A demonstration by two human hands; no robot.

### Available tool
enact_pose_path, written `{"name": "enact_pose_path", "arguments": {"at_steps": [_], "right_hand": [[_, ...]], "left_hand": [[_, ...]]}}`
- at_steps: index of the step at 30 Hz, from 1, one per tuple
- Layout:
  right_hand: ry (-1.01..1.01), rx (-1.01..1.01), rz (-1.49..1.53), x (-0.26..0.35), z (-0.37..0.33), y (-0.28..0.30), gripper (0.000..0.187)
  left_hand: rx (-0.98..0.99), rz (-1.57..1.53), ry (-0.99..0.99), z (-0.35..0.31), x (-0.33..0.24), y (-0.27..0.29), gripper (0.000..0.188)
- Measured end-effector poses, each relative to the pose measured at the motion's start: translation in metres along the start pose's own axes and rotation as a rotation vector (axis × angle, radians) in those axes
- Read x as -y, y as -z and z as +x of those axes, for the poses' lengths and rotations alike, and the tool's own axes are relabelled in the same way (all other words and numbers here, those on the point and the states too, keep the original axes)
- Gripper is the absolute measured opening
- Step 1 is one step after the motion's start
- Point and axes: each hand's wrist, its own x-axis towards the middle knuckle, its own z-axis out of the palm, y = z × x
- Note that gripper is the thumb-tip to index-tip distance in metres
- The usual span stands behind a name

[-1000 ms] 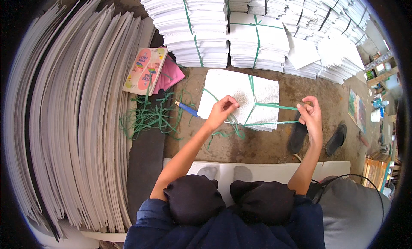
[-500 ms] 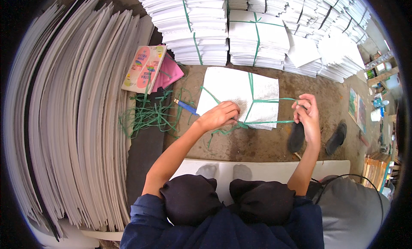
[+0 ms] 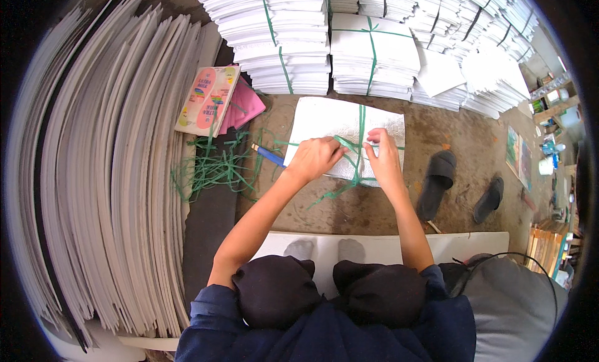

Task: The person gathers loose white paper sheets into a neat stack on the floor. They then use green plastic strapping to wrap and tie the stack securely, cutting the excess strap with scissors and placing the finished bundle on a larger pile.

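On the floor in front of me lies a stack of white sheets, with flat green twine running across it both ways. My left hand is closed, pinching a green strand beside the crossing. Just right of the crossing, my right hand has its thumb and fingers drawn together on the twine, though the strand between the fingertips barely shows. A loose twine end trails over the stack's near edge. Left of the stack, close to my left hand, rests a blue-handled knife or cutter.
A tangle of green twine lies at left, below a pink printed packet. Tall upright sheets fill the left side. Tied white stacks stand behind. Dark slippers lie at right; a pale board is under my feet.
My right hand has moved left, from beyond the stack's right side to above it, and the stretched twine loop is gone from there. My left hand has shifted slightly up toward the crossing.
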Motion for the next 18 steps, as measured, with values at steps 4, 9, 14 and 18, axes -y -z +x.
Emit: {"name": "enact_pose_path", "arguments": {"at_steps": [4,9,14,18], "right_hand": [[-0.030,0.012,-0.006,0.000,-0.008,-0.018,0.025],[-0.005,-0.047,0.169,-0.001,-0.010,-0.029,0.027],[-0.355,0.407,0.788,0.024,-0.006,-0.014,0.024],[-0.375,0.387,0.925,0.019,0.003,0.024,0.021]], "left_hand": [[0.024,-0.027,0.215,0.001,0.003,0.011,0.029],[0.035,-0.055,0.346,-0.002,0.008,0.010,0.030],[0.000,-0.125,0.430,-0.005,0.018,0.004,0.032],[0.001,-0.330,0.472,-0.002,0.019,0.002,0.033]]}}
